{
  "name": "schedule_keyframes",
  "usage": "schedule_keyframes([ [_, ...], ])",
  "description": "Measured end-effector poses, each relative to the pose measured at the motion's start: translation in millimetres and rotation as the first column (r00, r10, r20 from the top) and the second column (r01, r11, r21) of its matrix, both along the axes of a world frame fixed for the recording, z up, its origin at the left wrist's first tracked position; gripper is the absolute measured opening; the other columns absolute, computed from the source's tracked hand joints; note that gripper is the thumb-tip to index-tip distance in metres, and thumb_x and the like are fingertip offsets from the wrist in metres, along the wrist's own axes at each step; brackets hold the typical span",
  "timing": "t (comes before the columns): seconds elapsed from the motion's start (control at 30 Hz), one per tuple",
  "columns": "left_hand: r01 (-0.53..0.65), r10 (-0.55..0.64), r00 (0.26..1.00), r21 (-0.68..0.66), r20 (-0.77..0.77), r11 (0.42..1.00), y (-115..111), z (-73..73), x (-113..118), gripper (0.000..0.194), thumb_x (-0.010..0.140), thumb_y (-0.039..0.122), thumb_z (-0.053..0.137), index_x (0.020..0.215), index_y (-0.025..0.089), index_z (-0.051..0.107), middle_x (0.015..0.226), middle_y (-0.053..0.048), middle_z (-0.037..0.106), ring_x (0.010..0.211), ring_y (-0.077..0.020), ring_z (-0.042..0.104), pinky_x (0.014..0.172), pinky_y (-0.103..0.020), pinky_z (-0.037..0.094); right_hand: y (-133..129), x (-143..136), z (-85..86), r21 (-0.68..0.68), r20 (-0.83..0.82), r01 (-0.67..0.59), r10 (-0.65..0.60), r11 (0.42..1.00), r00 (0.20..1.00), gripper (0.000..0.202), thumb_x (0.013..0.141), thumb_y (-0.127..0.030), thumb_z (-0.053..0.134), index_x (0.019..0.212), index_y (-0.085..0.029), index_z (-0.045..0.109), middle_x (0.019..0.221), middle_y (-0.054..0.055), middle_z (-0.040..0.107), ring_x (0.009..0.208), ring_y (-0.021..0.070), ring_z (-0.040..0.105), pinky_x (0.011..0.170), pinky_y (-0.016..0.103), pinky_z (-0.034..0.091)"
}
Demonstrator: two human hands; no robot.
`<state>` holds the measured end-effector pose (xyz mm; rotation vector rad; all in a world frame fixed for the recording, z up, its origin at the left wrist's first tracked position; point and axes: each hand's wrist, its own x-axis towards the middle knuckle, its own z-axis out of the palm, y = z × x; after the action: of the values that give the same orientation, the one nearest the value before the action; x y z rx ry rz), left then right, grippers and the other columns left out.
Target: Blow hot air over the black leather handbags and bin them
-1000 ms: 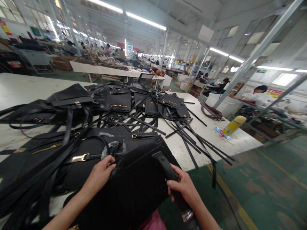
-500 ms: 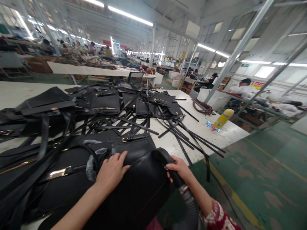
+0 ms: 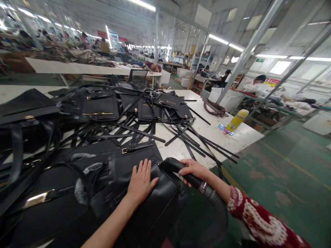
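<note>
My left hand (image 3: pixel 141 181) lies open and flat on a black leather bag (image 3: pixel 165 187) at the table's near edge, fingers stretched out. My right hand (image 3: pixel 195 171) is closed round the black handle of a vacuum hose (image 3: pixel 173 165). The handle's tip touches or sits just over the bag's upper edge, to the right of my left hand; which of the two I cannot tell. A metal clamp joins the handle to a grey ribbed hose (image 3: pixel 216 206) that curves down. Left of my hands lies another black bag (image 3: pixel 64 186) with a gold clasp and plastic-wrapped parts.
More black bags (image 3: pixel 98 105) and loose straps (image 3: pixel 201 141) cover much of the white table (image 3: pixel 248 137). At its right stand a yellow bottle (image 3: pixel 237 120) and a coil of brown straps (image 3: pixel 214 107). Other people work at tables farther back.
My left hand has moved right along the bag and flattened out. The handle in my right hand has turned more level, its tip shifted slightly left. The camera view has swung a little right.
</note>
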<state>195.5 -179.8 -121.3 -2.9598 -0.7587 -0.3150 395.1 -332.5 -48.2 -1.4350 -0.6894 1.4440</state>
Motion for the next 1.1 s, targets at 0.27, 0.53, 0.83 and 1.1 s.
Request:
schedule_keyframes([
  [0.27,0.011,-0.011,1.000,-0.008,0.023,1.000,0.5,-1.7,0.4,0.068,0.082,0.052,0.034,0.132,0.006,0.033,0.139,-0.017,0.028,0.128,-0.0318,0.025,0.101,-0.049,0.024,26.5,2.2,2.1,0.074,0.011,0.052,-0.053,0.996,0.999,0.033,0.065,-0.028,0.063,0.094,-0.019,0.049,0.069,-0.001,0.060,0.047,0.0139,0.058,0.037,0.021,0.048],
  [0.53,0.004,-0.001,0.998,-0.058,0.057,0.998,1.3,-2.8,-0.3,0.072,0.080,0.052,0.038,0.134,0.006,0.029,0.139,-0.017,0.028,0.128,-0.0306,0.026,0.102,-0.047,0.023,4.7,0.7,2.8,-0.041,-0.082,-0.101,0.097,0.994,0.992,0.032,0.062,-0.030,0.065,0.087,-0.014,0.050,0.070,0.003,0.060,0.045,0.0153,0.057,0.034,0.022,0.045],
  [0.83,-0.004,0.011,0.994,-0.067,0.108,0.998,0.5,-2.9,-2.5,0.070,0.078,0.052,0.042,0.128,0.004,0.035,0.136,-0.021,0.032,0.126,-0.0308,0.029,0.102,-0.047,0.026,49.7,-1.7,6.3,0.057,0.024,0.001,-0.003,0.998,1.000,0.030,0.066,-0.032,0.062,0.088,-0.019,0.046,0.070,-0.001,0.058,0.047,0.0131,0.057,0.037,0.021,0.047],
  [1.1,0.016,-0.001,0.984,-0.088,0.177,0.996,-2.3,11.1,-2.0,0.042,0.076,0.047,0.049,0.099,0.013,0.052,0.112,-0.016,0.050,0.109,-0.0314,0.043,0.099,-0.049,0.028,100.0,-5.1,14.2,-0.082,0.033,-0.152,0.155,0.985,0.987,0.021,0.063,-0.022,0.064,0.079,-0.014,0.053,0.058,0.001,0.060,0.041,0.0146,0.056,0.038,0.024,0.050],
])
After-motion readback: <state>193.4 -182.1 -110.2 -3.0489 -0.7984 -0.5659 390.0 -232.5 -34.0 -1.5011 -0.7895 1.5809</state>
